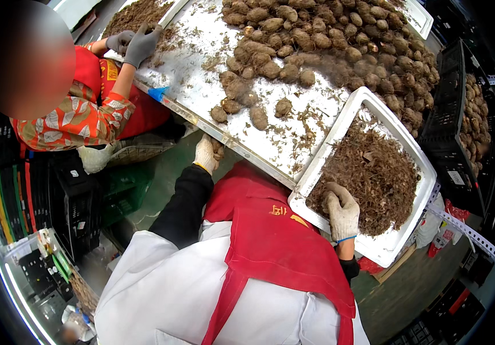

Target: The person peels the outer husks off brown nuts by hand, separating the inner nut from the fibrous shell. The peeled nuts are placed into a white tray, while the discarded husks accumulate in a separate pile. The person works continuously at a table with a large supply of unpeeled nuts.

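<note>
My left hand (pixel 204 156), in a knitted work glove, is by the table's near edge. It grips a brown, hairy tuber (pixel 218 149), likely taro, partly hidden by the glove and table edge. My right hand (pixel 343 211), gloved too, has its fingers curled down against brown root fibres and peelings (pixel 377 177). Whether it pinches any of them is hidden. Those fibres fill much of a white foam box (pixel 409 241) at the table's right end. A few loose tubers (pixel 258 117) lie on the white tabletop (pixel 195 64) before me.
A large heap of tubers (pixel 316 41) covers the table's far side. At left, a co-worker's grey-gloved hands (pixel 141 45) are over another fibre-filled box (pixel 137 17). Black crates (pixel 441 112) with tubers stand at right, beside a perforated metal rail (pixel 467 233). Stacked crates (pixel 72 202) stand at left.
</note>
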Motion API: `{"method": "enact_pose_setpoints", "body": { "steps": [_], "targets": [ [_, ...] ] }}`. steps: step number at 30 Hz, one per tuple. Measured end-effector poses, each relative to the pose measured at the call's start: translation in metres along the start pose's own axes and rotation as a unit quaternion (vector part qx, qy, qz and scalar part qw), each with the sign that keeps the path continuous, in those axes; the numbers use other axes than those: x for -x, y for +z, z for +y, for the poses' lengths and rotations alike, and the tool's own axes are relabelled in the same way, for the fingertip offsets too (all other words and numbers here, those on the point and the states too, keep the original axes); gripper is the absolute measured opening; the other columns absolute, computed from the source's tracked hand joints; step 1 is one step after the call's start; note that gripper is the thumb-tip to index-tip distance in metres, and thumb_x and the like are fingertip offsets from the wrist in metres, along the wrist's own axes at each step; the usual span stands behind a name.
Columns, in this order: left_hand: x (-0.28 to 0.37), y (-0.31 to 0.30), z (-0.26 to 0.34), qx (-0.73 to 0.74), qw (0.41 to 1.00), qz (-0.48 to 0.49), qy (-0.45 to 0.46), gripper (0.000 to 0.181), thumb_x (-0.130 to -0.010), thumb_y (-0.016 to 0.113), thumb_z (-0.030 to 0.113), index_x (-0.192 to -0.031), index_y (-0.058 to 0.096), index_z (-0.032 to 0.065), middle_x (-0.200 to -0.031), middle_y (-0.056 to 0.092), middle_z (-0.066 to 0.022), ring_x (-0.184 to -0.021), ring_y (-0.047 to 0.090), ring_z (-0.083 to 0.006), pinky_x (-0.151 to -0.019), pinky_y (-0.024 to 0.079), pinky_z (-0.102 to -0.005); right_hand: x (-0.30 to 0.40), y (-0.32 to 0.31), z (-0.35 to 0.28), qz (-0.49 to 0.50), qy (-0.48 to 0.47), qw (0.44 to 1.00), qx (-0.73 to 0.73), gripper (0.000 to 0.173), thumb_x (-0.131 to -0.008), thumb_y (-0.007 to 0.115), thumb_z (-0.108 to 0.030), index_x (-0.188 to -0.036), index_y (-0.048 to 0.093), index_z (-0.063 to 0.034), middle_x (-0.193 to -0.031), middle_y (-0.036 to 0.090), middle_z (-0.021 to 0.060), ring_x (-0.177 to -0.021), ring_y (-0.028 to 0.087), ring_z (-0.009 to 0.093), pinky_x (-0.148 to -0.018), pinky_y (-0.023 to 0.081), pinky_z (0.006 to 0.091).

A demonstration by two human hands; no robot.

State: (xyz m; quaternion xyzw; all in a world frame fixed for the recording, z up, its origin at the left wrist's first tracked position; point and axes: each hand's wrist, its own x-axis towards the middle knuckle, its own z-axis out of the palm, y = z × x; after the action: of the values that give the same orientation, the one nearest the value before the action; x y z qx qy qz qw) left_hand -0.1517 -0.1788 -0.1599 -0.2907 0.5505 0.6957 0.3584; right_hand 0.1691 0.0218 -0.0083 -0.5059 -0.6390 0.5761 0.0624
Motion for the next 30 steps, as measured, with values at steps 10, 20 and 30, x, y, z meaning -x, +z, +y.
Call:
{"method": "enact_pose_setpoints", "body": {
  "steps": [10,20,30],
  "targets": [
    [0.024,0.024,0.001,0.082,0.992,0.014,-0.092,0.038,-0.100,0.042,0.044,-0.080,0.054,0.0141,-0.060,0.050,-0.0014,-0.034,0.031,-0.0105,-0.032,0.022,-0.0238,0.000,-0.002,0.009,0.002,0.002,1.000,-0.007,0.030,-0.093,0.058,-0.011,-0.119,0.066,0.0016,-0.100,0.069,0.0072,-0.087,0.061,0.012,-0.080,0.050,0.0269],
    [0.098,0.017,0.054,0.095,0.936,-0.279,-0.193,0.032,-0.098,0.048,0.036,-0.083,0.056,0.0090,-0.059,0.049,-0.0065,-0.031,0.028,-0.0109,-0.032,0.021,-0.0261,-0.010,0.003,-0.010,-0.023,-0.001,1.000,-0.014,0.029,-0.095,0.059,-0.013,-0.118,0.067,0.0004,-0.090,0.067,0.0042,-0.075,0.059,0.009,-0.068,0.050,0.0252],
    [0.125,0.070,0.054,-0.027,0.933,-0.355,-0.055,0.039,-0.101,0.044,0.038,-0.088,0.057,0.0039,-0.064,0.057,-0.0117,-0.034,0.035,-0.0111,-0.031,0.025,-0.0230,-0.005,0.002,-0.009,0.012,-0.004,0.999,-0.033,0.027,-0.095,0.057,-0.010,-0.117,0.066,0.0020,-0.090,0.067,0.0048,-0.078,0.061,0.010,-0.070,0.050,0.0257]
  ]
}}
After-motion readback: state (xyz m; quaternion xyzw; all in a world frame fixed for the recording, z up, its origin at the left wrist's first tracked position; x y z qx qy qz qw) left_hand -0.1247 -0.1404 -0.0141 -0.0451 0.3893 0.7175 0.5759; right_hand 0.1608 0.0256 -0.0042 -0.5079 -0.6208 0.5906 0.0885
